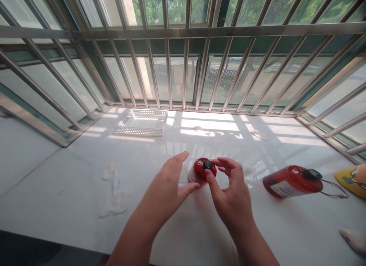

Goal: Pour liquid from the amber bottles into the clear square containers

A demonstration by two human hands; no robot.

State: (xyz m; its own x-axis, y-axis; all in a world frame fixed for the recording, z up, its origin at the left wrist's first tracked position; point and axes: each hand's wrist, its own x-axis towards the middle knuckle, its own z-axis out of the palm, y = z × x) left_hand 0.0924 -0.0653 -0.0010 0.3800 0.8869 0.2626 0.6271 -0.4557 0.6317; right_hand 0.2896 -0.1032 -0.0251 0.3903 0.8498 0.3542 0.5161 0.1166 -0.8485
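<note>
Fingers: the right hand (233,201) pinches the cap (208,165) between thumb (209,177) and forefinger (221,162), its other fingers curled loosely. The left hand (167,186) is released, its fingers (178,160) spread; its thumb (191,187) sits at the bottle (200,170), contact unclear.

Risk: gripped only at the cap, the bottle could tip or skid on the smooth sill if pulled sideways; the small cap could also slip from the fingertips.

Bottle: small, glossy red, with a pale label low on one side; it sits low and central in the frame, upright or tilted, cannot tell.

Nearby: a clear plastic piece (249,175) just right of the right hand; farther right, a larger red bottle (291,181) on its side.

Rest: a white perforated basket (140,123) at upper left on the white sill (42,174), tissue wads (114,193) left of centre, steel window bars (183,32) along the top.
</note>
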